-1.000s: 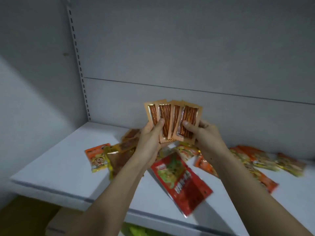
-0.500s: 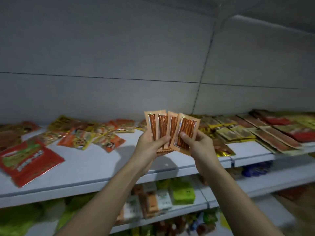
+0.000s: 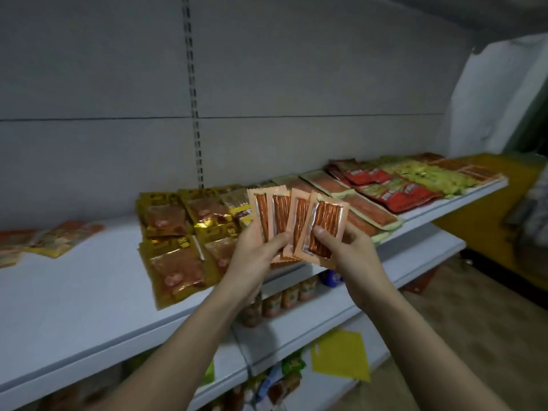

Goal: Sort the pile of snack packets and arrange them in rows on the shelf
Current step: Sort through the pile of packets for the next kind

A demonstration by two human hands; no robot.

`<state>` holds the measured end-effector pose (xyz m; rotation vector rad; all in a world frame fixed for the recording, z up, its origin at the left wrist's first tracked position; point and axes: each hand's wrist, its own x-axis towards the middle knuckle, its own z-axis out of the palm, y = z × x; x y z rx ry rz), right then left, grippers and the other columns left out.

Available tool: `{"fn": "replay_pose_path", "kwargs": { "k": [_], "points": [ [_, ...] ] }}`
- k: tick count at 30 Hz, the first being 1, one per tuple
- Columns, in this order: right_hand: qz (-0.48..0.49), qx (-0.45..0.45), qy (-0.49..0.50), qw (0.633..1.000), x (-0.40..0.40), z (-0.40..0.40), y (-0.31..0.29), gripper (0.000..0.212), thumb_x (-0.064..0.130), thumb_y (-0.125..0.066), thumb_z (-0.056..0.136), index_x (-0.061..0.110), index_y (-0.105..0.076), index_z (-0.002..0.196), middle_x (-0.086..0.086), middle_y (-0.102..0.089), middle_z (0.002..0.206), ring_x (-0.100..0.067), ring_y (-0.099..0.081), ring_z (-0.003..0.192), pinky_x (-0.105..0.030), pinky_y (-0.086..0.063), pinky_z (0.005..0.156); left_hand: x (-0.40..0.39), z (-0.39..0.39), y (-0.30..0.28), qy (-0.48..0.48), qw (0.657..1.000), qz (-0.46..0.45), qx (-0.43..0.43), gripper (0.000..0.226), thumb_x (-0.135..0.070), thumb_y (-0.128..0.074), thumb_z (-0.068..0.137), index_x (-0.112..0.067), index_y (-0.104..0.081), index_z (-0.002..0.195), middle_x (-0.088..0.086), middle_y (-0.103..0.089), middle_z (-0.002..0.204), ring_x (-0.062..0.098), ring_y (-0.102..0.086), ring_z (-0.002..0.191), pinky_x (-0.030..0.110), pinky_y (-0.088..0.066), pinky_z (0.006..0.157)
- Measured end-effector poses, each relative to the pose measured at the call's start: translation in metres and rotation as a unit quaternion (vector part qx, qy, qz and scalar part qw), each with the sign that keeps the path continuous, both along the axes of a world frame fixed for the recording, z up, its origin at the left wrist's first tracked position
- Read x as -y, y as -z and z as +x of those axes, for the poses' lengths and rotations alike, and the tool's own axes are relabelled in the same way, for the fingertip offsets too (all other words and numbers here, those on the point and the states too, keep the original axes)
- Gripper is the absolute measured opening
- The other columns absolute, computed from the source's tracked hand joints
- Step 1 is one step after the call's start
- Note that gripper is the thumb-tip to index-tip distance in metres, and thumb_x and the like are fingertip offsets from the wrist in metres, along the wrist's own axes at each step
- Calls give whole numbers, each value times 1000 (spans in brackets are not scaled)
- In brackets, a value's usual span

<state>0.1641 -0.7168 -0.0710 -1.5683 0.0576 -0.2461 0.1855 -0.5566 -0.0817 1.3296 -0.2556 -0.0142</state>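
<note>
You hold a fan of four orange packets [image 3: 296, 223] in front of the shelf [image 3: 74, 292]. Your left hand [image 3: 258, 256] grips the lower ends of the left ones with the thumb across their front, and your right hand [image 3: 344, 250] pinches the rightmost packet, thumb on its clear window. Both hands are closed on packets; neither is free.

To place them well, square the fan into a neat stack first, or peel off one at a time with the right hand while the left keeps the rest. Lay each flat with its long side running front to back, matching the rows already set.

Those rows are the gold packets [image 3: 178, 232] just left of your hands, then paler orange packs [image 3: 364, 209], red packets [image 3: 385, 185] and yellow-green ones [image 3: 430, 176] towards the right end. The paler packs behind your hands may be the same kind, though your hands hide their near ends. A loose pile [image 3: 44, 238] lies far left.

Bare shelf lies between that pile and the gold rows, with more along the front edge. Keep the packets back from that edge.
</note>
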Motion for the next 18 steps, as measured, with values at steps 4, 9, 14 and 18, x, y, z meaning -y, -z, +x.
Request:
{"fn": "replay_pose_path", "kwargs": {
  "k": [4, 9, 14, 18],
  "points": [
    [-27, 1, 18, 999, 76, 46, -5, 16, 15, -63, 95, 15, -69, 110, -1, -76, 102, -17, -73, 96, -35, -56, 86, 83, 50, -6, -2, 999, -32, -20, 30, 0, -53, 100, -21, -64, 117, 0, -76, 110, 19, -73, 103, 34, -61, 84],
    [-21, 0, 49, 999, 169, 83, -20, 15, 15, -63, 96, 16, -69, 109, 0, -76, 101, -17, -73, 95, -37, -57, 87, 180, 92, -23, 27, 999, -27, -26, 28, 1, -52, 99, -21, -66, 111, 2, -77, 107, 21, -73, 100, 37, -62, 83],
    [2, 7, 64, 998, 254, 116, -22, 16, 12, -64, 95, 14, -69, 110, -1, -76, 101, -18, -73, 96, -40, -58, 89, 264, 125, -25, 57, 998, -15, -24, 32, -3, -65, 93, -16, -62, 122, 3, -75, 112, 23, -73, 104, 40, -60, 86],
    [16, 7, 54, 998, 325, 141, -20, 14, 9, -63, 95, 13, -70, 107, -2, -77, 100, -18, -73, 95, -37, -58, 88, 337, 143, -26, 56, 998, -18, -28, 40, 6, -71, 84, -15, -62, 116, 0, -78, 101, 17, -75, 92, 27, -60, 70]
  ]
}}
